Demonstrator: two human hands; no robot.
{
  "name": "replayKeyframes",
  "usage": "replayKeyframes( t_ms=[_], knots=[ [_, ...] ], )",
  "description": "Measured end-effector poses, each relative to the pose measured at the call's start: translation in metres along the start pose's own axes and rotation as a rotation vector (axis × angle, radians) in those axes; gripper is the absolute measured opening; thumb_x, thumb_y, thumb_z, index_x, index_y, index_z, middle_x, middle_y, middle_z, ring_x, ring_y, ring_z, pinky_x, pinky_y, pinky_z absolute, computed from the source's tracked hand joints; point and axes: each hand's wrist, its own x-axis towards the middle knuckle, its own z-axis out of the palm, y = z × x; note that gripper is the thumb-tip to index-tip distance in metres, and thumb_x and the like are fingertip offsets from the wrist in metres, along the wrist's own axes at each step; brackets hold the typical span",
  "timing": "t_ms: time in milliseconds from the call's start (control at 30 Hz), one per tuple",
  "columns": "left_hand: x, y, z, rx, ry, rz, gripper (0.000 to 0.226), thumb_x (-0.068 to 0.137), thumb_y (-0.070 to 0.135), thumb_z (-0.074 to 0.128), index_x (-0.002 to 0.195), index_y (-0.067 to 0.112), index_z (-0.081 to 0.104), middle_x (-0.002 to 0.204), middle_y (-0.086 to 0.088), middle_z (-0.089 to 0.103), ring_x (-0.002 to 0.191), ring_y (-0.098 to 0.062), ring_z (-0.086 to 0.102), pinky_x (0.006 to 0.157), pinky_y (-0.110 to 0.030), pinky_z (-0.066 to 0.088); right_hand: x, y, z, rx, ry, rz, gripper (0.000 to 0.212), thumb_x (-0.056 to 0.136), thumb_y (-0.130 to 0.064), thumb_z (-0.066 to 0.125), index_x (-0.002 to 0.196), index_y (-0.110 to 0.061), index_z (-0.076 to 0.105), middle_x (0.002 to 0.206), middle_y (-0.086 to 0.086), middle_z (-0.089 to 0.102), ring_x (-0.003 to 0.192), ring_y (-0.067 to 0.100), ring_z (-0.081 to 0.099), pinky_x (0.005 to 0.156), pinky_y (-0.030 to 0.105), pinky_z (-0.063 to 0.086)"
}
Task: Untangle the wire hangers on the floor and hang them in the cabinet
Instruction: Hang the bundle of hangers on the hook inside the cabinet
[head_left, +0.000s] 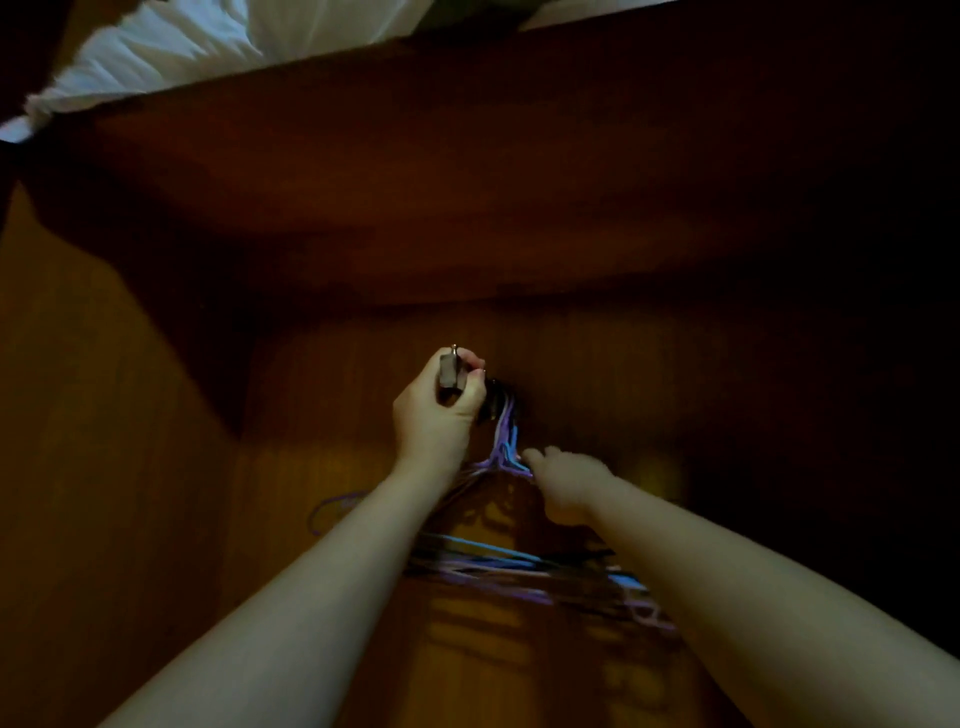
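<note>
I look up into a dark brown wooden cabinet (467, 182). Several purple, blue and dark wire hangers (506, 431) hang bunched together by their hooks near the cabinet's back wall. My left hand (441, 410) is raised and grips a dark hook-like part with a small metal tip at the top of the bunch. My right hand (566, 483) pinches the hangers' necks just below the hooks. The hangers' lower bars (519, 566) fan out between my forearms. What the hooks hang from is hidden in shadow.
The cabinet's wooden side wall (104, 441) stands at the left and its top panel spans overhead. White fabric (171, 57) shows above the cabinet's top edge. The right side is in deep shadow.
</note>
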Motion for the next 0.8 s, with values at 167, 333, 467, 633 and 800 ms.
replayKeyframes(
  t_ms=[167,333,467,633,800],
  knots=[
    [0.001,-0.001,-0.002,0.014,-0.037,-0.031,0.022,0.086,0.016,0.059,0.075,0.034,0.054,0.080,0.013,0.061,0.075,0.004,0.055,0.070,-0.010,0.040,0.000,-0.004,-0.006,0.566,-0.140,0.035,0.109,0.069,-0.039,0.080,0.150,-0.020,0.009,0.151,0.007,0.023,0.139,0.025,0.025,0.114,0.037,0.026],
    [0.000,0.003,-0.002,0.064,-0.030,-0.021,0.026,0.087,0.011,0.057,0.077,0.034,0.054,0.077,0.015,0.059,0.073,0.014,0.053,0.066,-0.004,0.038,0.000,-0.025,-0.028,1.038,0.273,0.004,0.056,0.086,-0.036,0.061,0.136,-0.025,0.038,0.138,0.001,0.047,0.121,0.019,0.049,0.105,0.043,0.038],
    [0.002,0.009,-0.003,0.110,-0.038,-0.064,0.014,0.086,0.009,0.057,0.084,0.023,0.059,0.079,0.016,0.059,0.072,0.014,0.053,0.064,-0.002,0.037,-0.025,-0.035,-0.023,0.720,0.497,0.121,0.052,0.095,-0.033,0.045,0.144,-0.025,0.030,0.145,-0.003,0.039,0.133,0.019,0.037,0.110,0.041,0.028],
    [0.000,0.018,-0.003,0.188,-0.025,-0.199,0.019,0.087,0.009,0.056,0.083,0.027,0.058,0.083,0.008,0.061,0.078,-0.008,0.056,0.071,-0.019,0.042,-0.072,-0.051,-0.025,0.954,0.602,0.217,0.039,0.094,-0.024,0.044,0.133,-0.021,0.047,0.132,0.000,0.053,0.120,0.020,0.050,0.104,0.042,0.038],
    [-0.009,0.053,-0.005,-0.008,-0.044,-0.426,0.028,0.088,0.002,0.053,0.113,0.015,0.060,0.098,0.001,0.061,0.090,-0.016,0.057,0.090,-0.041,0.047,-0.128,-0.059,-0.054,1.156,0.497,0.267,0.029,0.093,-0.025,0.044,0.120,-0.023,0.054,0.113,0.002,0.063,0.099,0.026,0.060,0.084,0.040,0.050]
  ],
)
